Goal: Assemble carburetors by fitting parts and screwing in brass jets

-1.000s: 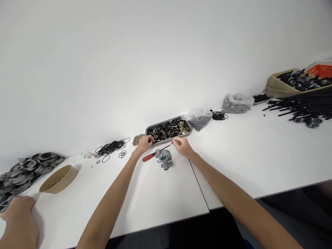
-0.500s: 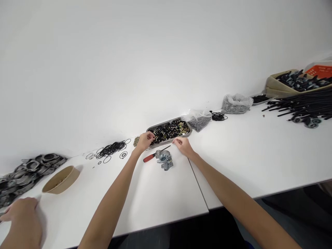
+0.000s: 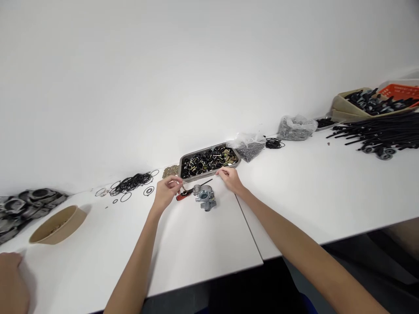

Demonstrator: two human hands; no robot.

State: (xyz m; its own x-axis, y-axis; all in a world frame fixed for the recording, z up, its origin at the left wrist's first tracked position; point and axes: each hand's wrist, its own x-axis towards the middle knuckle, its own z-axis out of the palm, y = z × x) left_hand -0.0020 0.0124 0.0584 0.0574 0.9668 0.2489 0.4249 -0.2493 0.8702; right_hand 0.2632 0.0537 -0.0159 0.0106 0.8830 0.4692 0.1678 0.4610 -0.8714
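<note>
My left hand (image 3: 166,192) is closed in a pinch on a small brass-and-black part (image 3: 184,190), which hangs just over the red handle of a screwdriver (image 3: 182,197). Right of that handle a grey metal carburetor body (image 3: 205,197) rests on the table, partly over the screwdriver's shaft. My right hand (image 3: 229,178) is pinched shut near the front right edge of the tray; whatever its fingertips hold is too small to make out. Behind both hands stands the metal tray (image 3: 196,178), filled with black and brass parts.
Brass pieces (image 3: 170,171) and black rubber rings (image 3: 132,184) lie left of the tray. Farther left are a tan bowl (image 3: 70,222), metal castings (image 3: 29,203) and another person's hand (image 3: 13,279). Plastic bags (image 3: 250,148), black tubes (image 3: 382,131) and an orange basket (image 3: 401,92) stand rightward.
My left hand has come out of the tray, moving left and toward me with the brass-and-black part. The right hand stays almost in place. The view has shifted slightly.
</note>
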